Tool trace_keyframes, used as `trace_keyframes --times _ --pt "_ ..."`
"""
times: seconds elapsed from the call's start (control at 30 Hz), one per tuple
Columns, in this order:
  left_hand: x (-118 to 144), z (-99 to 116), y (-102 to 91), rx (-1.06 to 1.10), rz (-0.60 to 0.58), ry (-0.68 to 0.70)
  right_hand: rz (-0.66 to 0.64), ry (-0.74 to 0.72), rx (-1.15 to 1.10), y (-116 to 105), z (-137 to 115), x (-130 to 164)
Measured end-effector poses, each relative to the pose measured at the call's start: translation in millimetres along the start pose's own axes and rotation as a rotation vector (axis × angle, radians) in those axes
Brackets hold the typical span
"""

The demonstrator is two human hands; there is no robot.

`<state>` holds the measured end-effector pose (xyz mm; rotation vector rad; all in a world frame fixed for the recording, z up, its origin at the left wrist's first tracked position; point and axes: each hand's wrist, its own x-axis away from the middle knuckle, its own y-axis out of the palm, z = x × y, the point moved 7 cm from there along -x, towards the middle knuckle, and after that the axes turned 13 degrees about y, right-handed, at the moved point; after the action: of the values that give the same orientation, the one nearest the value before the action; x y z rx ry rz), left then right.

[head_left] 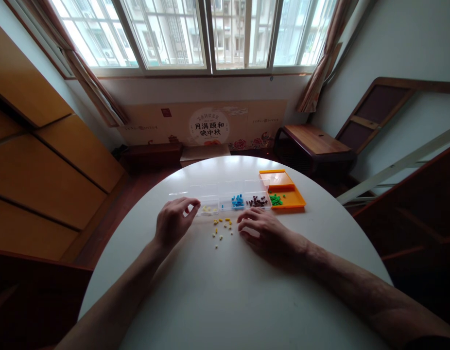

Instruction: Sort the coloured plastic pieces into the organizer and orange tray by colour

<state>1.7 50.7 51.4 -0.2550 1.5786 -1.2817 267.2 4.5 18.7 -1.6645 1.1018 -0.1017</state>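
Observation:
My left hand (175, 219) hovers at the left end of a row of clear plastic boxes (227, 207). Its thumb and forefinger meet in a pinch; what they hold, if anything, is too small to make out. In the box beside those fingertips lie pale yellow pieces (209, 209). My right hand (263, 227) rests on the table, fingers apart and slightly curled, close to several loose yellow pieces (227, 219) and cream pieces (221, 237). Further along the row are blue pieces (237, 201) and dark brown pieces (257, 201), the latter just beyond my right hand.
An orange box (296, 198) with its lid folded back stands at the right end of the row, green pieces (276, 199) inside it. Everything sits on a round white table (225, 296). Past its far edge are a wooden bench (316, 138) and a window.

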Motion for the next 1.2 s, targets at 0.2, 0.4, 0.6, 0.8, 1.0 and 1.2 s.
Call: trace_keyframes --times 0.2,0.4,0.6,0.8,1.0,1.2 --pt "-1 3 -1.8 -0.046 0.015 0.066 -0.013 -0.019 -0.052 0 1 0" --pt "0 3 -1.2 -0.082 0.003 0.077 -0.053 -0.046 -0.047 2 -3 0" --pt "1 1 0.3 -0.105 -0.012 0.082 -0.108 -0.077 -0.020 4 -9 1" --pt "1 3 -0.9 -0.104 0.007 0.090 -0.124 -0.113 0.006 7 -11 1" --pt "0 17 1.6 -0.025 0.028 0.158 -0.104 -0.074 -0.021 7 -6 0" --pt "3 46 11.7 0.133 0.003 0.379 -0.078 -0.074 -0.020 4 -9 -2"
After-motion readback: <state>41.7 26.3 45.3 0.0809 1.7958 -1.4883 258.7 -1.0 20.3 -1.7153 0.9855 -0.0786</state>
